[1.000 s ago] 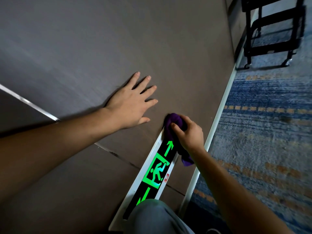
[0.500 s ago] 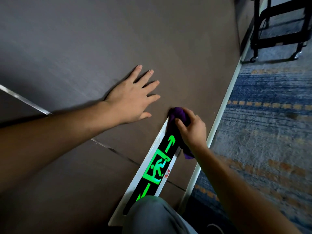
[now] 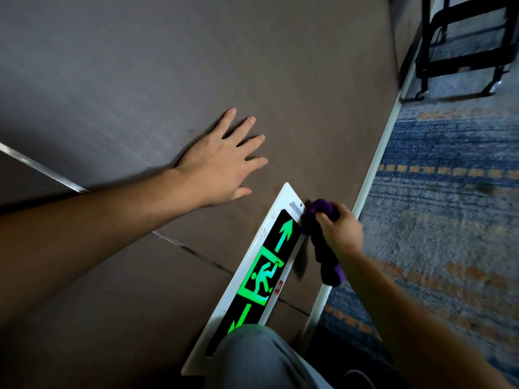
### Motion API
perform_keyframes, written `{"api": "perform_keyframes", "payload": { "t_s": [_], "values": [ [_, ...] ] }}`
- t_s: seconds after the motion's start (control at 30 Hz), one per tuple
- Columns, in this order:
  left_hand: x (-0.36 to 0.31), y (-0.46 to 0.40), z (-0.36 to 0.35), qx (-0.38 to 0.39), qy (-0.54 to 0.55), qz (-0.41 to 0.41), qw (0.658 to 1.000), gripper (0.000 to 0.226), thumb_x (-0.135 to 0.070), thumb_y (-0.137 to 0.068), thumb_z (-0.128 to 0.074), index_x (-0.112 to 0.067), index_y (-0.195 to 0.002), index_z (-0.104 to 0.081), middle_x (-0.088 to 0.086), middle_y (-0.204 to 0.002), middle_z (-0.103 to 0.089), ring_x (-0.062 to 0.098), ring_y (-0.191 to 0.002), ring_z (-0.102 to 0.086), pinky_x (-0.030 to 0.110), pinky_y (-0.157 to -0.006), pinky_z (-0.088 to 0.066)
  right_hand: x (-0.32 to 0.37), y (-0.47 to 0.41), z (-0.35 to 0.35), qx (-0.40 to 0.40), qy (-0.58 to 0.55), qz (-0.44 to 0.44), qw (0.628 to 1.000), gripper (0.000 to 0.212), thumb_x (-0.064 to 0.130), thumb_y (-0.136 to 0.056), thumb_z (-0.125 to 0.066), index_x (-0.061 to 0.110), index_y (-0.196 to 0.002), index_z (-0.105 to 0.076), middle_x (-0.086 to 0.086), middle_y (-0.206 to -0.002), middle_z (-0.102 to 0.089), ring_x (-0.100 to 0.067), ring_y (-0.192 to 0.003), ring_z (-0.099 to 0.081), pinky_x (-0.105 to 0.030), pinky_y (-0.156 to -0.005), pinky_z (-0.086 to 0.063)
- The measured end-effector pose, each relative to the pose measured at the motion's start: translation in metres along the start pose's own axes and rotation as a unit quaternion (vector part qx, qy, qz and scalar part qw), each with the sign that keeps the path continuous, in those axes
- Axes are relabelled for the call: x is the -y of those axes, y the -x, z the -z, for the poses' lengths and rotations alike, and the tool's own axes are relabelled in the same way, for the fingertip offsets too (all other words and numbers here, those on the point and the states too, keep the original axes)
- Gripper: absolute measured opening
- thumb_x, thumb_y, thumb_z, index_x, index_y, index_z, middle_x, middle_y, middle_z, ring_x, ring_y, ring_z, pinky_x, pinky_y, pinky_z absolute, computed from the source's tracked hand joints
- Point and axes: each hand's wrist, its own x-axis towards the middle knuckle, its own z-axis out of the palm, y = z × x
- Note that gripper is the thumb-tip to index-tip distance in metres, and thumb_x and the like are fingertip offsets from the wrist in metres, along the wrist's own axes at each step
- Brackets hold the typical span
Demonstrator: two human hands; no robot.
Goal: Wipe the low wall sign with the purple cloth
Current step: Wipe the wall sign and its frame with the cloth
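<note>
Your left hand (image 3: 222, 161) lies flat, fingers spread, on the wall (image 3: 140, 80) at frame centre, likely to brace you while you crouch. Your right hand (image 3: 338, 230) clenches the bunched purple cloth (image 3: 320, 217) at the sign (image 3: 269, 265)'s lower-right rim, lower centre of frame. Half a second ago the cloth covered the sign's far end; now it has slid off to that edge.

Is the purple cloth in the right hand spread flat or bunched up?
Bunched up. The purple cloth is a crumpled wad gripped in the right hand, a loose tail hanging below, at the white frame edge of the green-lit exit sign.
</note>
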Motion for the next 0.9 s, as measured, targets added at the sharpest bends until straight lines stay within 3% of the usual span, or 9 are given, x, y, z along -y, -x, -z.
{"api": "perform_keyframes", "payload": {
  "t_s": [0.17,0.4,0.6,0.8,0.9],
  "values": [
    [-0.001,-0.001,0.001,0.005,-0.002,-0.002,1.000,0.076,-0.072,-0.097,-0.033,-0.033,-0.162,-0.024,0.010,-0.173,-0.015,0.041,-0.159,-0.004,0.065,-0.125,-0.004,0.031,0.022,-0.022,-0.014,-0.077,-0.026,0.997,0.031,0.038,-0.089,-0.064,0.028,-0.118,-0.065,-0.001,-0.096,-0.072,-0.029,-0.090,-0.071,-0.040,-0.080,-0.059],
    [-0.001,-0.001,0.004,0.010,-0.006,-0.006,1.000,0.075,-0.072,-0.098,-0.031,-0.034,-0.163,-0.022,0.010,-0.173,-0.013,0.041,-0.160,-0.003,0.065,-0.125,-0.005,0.074,0.012,-0.009,0.016,-0.151,0.071,0.986,0.027,0.035,-0.090,-0.069,0.030,-0.117,-0.067,0.006,-0.101,-0.072,-0.020,-0.096,-0.070,-0.040,-0.090,-0.058],
    [-0.001,-0.001,0.003,0.010,-0.004,-0.006,1.000,0.076,-0.072,-0.098,-0.031,-0.033,-0.163,-0.022,0.010,-0.173,-0.014,0.041,-0.159,-0.004,0.065,-0.125,-0.005,0.024,0.003,-0.002,-0.055,-0.123,-0.029,0.990,0.033,0.039,-0.087,-0.069,0.029,-0.118,-0.067,0.005,-0.094,-0.072,-0.021,-0.090,-0.070,-0.031,-0.080,-0.055],
    [-0.001,-0.001,0.002,0.014,-0.005,-0.009,1.000,0.075,-0.072,-0.099,-0.031,-0.034,-0.163,-0.022,0.010,-0.173,-0.013,0.041,-0.160,-0.004,0.065,-0.125,-0.005,-0.006,0.012,-0.019,-0.014,-0.051,-0.109,0.993,0.034,0.039,-0.089,-0.063,0.026,-0.120,-0.064,0.001,-0.093,-0.066,-0.024,-0.083,-0.060,-0.030,-0.075,-0.044],
    [-0.001,-0.002,0.002,0.008,0.000,-0.006,1.000,0.074,-0.071,-0.099,-0.032,-0.034,-0.162,-0.023,0.010,-0.173,-0.013,0.041,-0.159,-0.004,0.065,-0.125,-0.005,0.003,0.017,-0.033,-0.006,-0.074,-0.142,0.987,0.039,0.037,-0.090,-0.059,0.025,-0.127,-0.061,-0.002,-0.099,-0.067,-0.030,-0.093,-0.065,-0.035,-0.084,-0.052]
  ]
}}
